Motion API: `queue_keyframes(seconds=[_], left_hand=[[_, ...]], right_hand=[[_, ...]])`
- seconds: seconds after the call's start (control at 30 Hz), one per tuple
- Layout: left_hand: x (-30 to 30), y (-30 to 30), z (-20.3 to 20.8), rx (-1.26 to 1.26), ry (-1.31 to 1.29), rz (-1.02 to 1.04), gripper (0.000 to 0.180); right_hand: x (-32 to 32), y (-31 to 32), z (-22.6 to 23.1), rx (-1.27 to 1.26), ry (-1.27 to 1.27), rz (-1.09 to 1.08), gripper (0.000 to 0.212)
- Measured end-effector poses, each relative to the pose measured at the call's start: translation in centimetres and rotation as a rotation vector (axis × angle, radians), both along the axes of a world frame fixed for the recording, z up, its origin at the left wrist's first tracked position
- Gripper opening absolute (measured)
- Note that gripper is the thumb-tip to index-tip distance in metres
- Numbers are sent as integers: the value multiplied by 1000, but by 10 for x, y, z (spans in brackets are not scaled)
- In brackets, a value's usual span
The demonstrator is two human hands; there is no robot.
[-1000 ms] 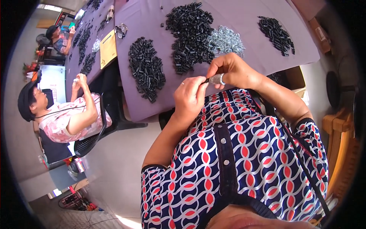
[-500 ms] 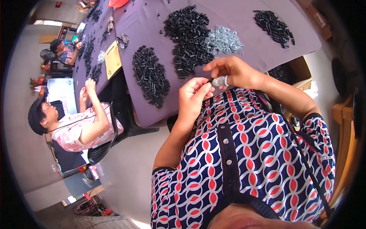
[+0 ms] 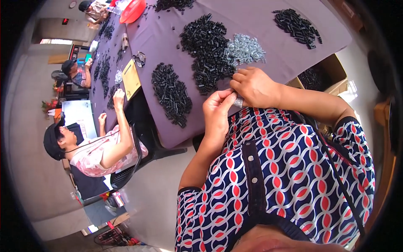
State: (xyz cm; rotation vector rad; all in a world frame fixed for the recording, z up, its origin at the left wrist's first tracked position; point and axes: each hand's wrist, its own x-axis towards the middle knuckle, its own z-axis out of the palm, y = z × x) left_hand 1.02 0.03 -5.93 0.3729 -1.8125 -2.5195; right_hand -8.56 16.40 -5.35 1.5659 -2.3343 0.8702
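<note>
My left hand [image 3: 217,110] is closed in a pinch at the near edge of the table. Against its fingertips my right hand [image 3: 257,87] is closed too, fingers curled in. Whatever is between the fingertips is hidden now. A grey knitted finger cover [image 3: 238,102] shows under the right hand. Just beyond the hands lies a large pile of small black cylindrical parts [image 3: 204,44], with a heap of clear, silvery small parts [image 3: 245,49] touching its right side. A second black pile [image 3: 171,93] lies to the left of my hands.
Another black pile [image 3: 296,27] lies far right on the purple tablecloth [image 3: 256,17]. An open cardboard box [image 3: 338,71] with black parts stands below the table's right edge. Glasses [image 3: 139,59], a yellow envelope [image 3: 131,80] and a red basin [image 3: 133,11] are left. A co-worker [image 3: 100,147] sits at left.
The right hand's fingers have curled in and closed against the left fingertips. The small black part that showed in the left pinch is now covered. The view has shifted slightly.
</note>
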Motion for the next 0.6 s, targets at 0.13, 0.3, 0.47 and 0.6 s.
queue_keyframes(seconds=[0.13,0.3,0.47,0.6], left_hand=[[0,-5,2,-159,-152,-168,19],[4,-2,2,-218,-74,-204,23],[7,10,2,-89,-140,-268,23],[10,5,3,-831,223,-272,17]], right_hand=[[1,4,-10,-13,-1,10,34],[5,5,-11,39,-28,45,32],[11,20,-14,75,-69,83,31],[7,41,-20,33,1,84,26]])
